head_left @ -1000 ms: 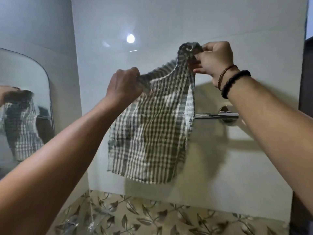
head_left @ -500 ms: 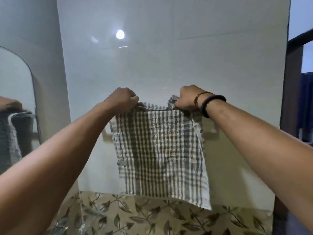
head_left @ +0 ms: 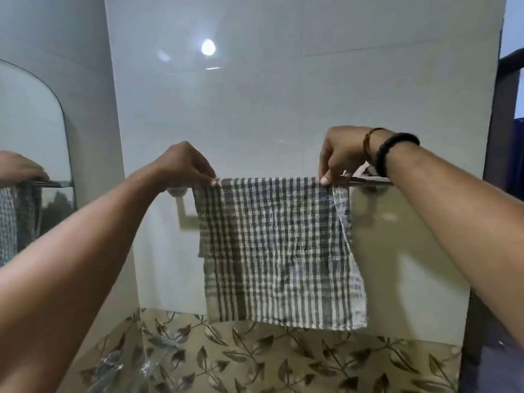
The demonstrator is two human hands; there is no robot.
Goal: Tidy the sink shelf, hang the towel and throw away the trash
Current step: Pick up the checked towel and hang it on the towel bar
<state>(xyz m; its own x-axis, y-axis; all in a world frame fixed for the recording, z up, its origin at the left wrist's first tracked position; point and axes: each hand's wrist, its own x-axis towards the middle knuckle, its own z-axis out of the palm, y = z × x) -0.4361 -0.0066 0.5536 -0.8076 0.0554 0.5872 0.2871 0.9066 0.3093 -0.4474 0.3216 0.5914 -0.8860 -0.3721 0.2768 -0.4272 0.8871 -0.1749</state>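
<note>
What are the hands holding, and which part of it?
Both hands, left and right, pinch the checked towel at its top corners, along the rail.

text: none legible | labels: none (towel (head_left: pixel 280 251) bears checks only)

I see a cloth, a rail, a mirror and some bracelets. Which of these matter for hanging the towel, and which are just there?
Part of the job:
checked towel, draped over the rail
towel rail
left hand and right hand, pinching the towel's top corners

Just there:
mirror
bracelets on the right wrist
leaf-patterned tiles
</note>
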